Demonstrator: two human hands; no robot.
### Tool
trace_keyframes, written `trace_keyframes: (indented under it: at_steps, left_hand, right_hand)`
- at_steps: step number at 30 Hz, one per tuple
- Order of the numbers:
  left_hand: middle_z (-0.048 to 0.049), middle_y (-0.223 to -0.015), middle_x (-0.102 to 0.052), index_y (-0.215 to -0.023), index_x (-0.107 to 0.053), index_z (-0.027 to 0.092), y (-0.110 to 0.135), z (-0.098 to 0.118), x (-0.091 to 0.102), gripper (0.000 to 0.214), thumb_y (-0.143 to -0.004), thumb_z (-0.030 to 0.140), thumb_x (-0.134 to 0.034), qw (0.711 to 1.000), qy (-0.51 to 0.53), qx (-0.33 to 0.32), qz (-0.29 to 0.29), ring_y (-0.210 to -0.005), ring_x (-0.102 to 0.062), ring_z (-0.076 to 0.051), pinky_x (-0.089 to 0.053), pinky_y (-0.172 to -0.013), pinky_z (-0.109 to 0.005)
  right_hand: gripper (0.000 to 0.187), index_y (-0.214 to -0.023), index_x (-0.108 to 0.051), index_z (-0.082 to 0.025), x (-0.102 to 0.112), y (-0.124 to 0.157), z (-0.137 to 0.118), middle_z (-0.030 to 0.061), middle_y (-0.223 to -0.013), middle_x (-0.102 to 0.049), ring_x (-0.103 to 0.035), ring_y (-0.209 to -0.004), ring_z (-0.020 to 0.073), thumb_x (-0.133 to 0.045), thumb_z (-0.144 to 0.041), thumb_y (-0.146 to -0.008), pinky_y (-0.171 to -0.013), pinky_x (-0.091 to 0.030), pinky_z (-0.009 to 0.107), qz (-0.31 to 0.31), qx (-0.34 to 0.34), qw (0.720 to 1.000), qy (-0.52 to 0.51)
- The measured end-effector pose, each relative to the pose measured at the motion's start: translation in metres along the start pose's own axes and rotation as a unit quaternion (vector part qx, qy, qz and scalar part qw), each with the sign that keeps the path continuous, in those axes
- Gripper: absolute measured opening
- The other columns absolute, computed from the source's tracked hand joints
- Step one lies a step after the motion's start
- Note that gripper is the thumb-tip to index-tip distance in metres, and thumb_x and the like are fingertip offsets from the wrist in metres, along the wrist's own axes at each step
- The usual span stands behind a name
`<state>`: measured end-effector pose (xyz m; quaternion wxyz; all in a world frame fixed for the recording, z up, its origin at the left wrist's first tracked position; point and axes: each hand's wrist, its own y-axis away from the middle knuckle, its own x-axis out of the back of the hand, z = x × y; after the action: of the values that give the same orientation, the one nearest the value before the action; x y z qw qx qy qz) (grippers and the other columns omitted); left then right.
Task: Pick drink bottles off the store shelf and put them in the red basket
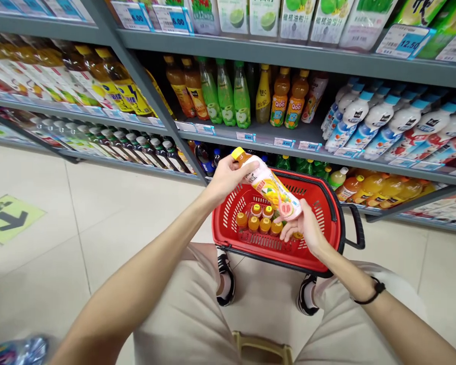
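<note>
A juice bottle (269, 186) with a yellow cap and a pink-and-orange fruit label lies slanted between my hands, above a red shopping basket (228, 230). My left hand (228, 175) is wrapped round its neck end, just below the cap. At the base end, my right hand (306, 225) grips the bottle with the thumb on its side, the other fingers partly spread beneath. Inside the basket stand several bottles with orange and yellow caps (253, 223); my right hand and the held bottle hide part of them.
Drink shelves (251, 133) rise behind the basket, holding green apple-drink bottles (225, 96), Qoo bottles (279, 99) and white bottles with blue caps (355, 119). The basket's black handle (359, 228) sticks out right. Between my knees is a small stool (264, 347). A floor arrow sign (13, 219) lies left.
</note>
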<state>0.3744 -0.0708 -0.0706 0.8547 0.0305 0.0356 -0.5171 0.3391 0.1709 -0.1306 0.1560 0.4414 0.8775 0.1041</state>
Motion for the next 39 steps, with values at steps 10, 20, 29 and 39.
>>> trace_keyframes:
  at_steps: [10,20,29,39]
  left_hand:
    - [-0.0119,-0.100,-0.075,-0.125,-0.060,0.019,-0.032,-0.055,0.013,0.067,-0.073,0.054,-0.083,0.835,-0.543,-0.088,0.001,-0.096,-0.072,-0.035,-0.052,-0.088,-0.040]
    - [-0.0247,-0.120,-0.071,-0.128,-0.062,0.011,-0.066,-0.145,0.019,0.062,-0.078,0.042,-0.080,0.711,-0.695,0.066,-0.084,-0.114,-0.069,-0.040,-0.053,-0.093,-0.042]
    - [-0.0176,-0.129,-0.067,-0.135,-0.060,0.011,-0.077,-0.190,0.010,0.059,-0.090,0.046,-0.076,0.635,-0.750,0.136,-0.128,-0.116,-0.067,-0.029,-0.056,-0.098,-0.046]
    - [-0.0131,-0.129,-0.065,-0.133,-0.062,0.014,-0.063,-0.223,-0.002,0.043,-0.099,0.040,-0.067,0.567,-0.781,0.144,-0.221,-0.115,-0.066,-0.025,-0.057,-0.099,-0.048]
  right_hand:
    - [0.048,-0.147,-0.042,-0.021,0.003,0.006,-0.004,0.0041,-0.092,-0.076,-0.067,-0.055,0.0160,-0.044,-0.044,-0.105,-0.056,-0.055,0.030,-0.030,0.112,0.959,0.260]
    - [0.026,-0.121,-0.058,-0.019,0.011,0.020,-0.015,-0.0044,-0.060,-0.053,-0.049,-0.047,0.0151,-0.039,-0.027,-0.105,-0.054,-0.036,0.029,-0.029,0.307,0.848,0.431]
    - [0.029,-0.110,-0.063,-0.015,0.029,0.021,-0.024,-0.0004,-0.061,-0.064,-0.052,-0.047,0.0155,-0.036,-0.023,-0.106,-0.055,-0.032,0.030,0.000,0.375,0.776,0.507]
    - [0.024,-0.103,-0.064,-0.014,0.062,0.031,-0.026,0.0008,-0.064,-0.068,-0.060,-0.051,0.0164,-0.040,-0.016,-0.104,-0.056,-0.029,0.031,0.027,0.372,0.737,0.564]
